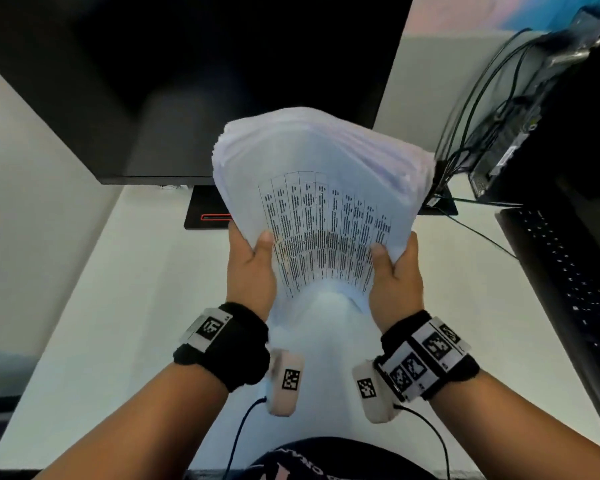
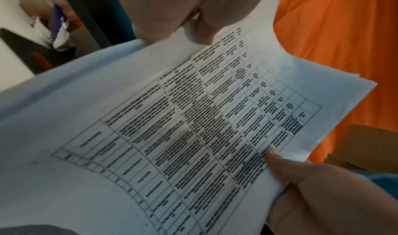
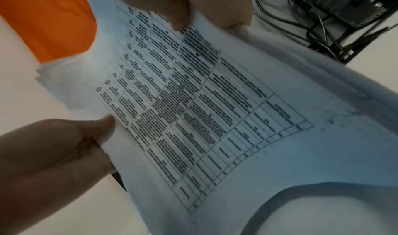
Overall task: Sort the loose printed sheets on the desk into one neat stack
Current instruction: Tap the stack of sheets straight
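A thick stack of printed sheets (image 1: 326,174) is held up above the white desk (image 1: 118,306), top page showing a table of black text. Its edges are fanned and uneven at the far end. My left hand (image 1: 253,261) grips the stack's near left edge, thumb on the top page. My right hand (image 1: 394,268) grips the near right edge the same way. In the left wrist view the sheets (image 2: 150,119) bend between the left hand (image 2: 193,17) and the right hand (image 2: 312,179). The right wrist view shows the stack (image 3: 215,111), the right hand (image 3: 183,9) and the left hand (image 3: 53,153).
A dark monitor (image 1: 187,81) stands behind the stack on a black base with a red stripe (image 1: 205,213). A black keyboard (image 1: 568,289) lies along the right side. Cables (image 1: 482,116) and a small computer box (image 1: 510,143) crowd the back right corner.
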Demonstrator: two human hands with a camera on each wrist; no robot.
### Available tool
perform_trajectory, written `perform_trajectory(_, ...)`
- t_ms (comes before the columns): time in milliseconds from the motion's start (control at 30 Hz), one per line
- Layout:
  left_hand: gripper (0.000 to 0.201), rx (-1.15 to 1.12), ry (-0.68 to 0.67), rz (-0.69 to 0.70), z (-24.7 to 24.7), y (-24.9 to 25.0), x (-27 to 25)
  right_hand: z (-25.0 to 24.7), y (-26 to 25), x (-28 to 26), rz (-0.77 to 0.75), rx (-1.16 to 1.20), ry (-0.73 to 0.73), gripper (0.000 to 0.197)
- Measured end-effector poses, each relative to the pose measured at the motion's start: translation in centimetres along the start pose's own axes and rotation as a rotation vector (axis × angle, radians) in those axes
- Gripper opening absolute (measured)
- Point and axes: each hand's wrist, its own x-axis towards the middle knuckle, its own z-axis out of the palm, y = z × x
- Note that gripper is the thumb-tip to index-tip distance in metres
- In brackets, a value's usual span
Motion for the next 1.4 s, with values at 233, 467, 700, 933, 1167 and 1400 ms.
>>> perform_trajectory(233, 0.046, -0.022, -0.059, -0.002, -2.3, -1.0, 0.1, -0.5, 1.4, -0.4, 0.000, 0.051, -0.030, 0.041)
perform_trajectory(467, 0.031, 0.034, -0.029, -0.098, -2.6, -1.9, 1.3, -0.7, 2.4, 0.0, 0.167, -0.086, -0.179, 0.032)
perform_trajectory(700, 0.034, -0.176, -0.030, -0.188, -4.9, -1.0, 2.2, -3.0, 5.3, -0.3, 0.574, -0.004, -0.191, 0.070)
perform_trajectory(933, 0.034, -0.503, -0.034, -0.462, -6.3, -1.9, 2.2, -0.3, 4.3, -2.0, 0.693, 0.728, -0.161, 0.054)
perform_trajectory(1167, 0.038, -0.488, 0.040, -0.511, -8.8, -2.7, 2.9, -2.0, 2.5, -1.5, 0.489, 0.462, -0.122, 0.047)
perform_trajectory(1400, 0.033, 0.121, -0.191, -0.348, -14.4, -3.9, 5.3, -5.9, 3.1, -1.5, 0.396, 0.251, -0.085, 0.074)
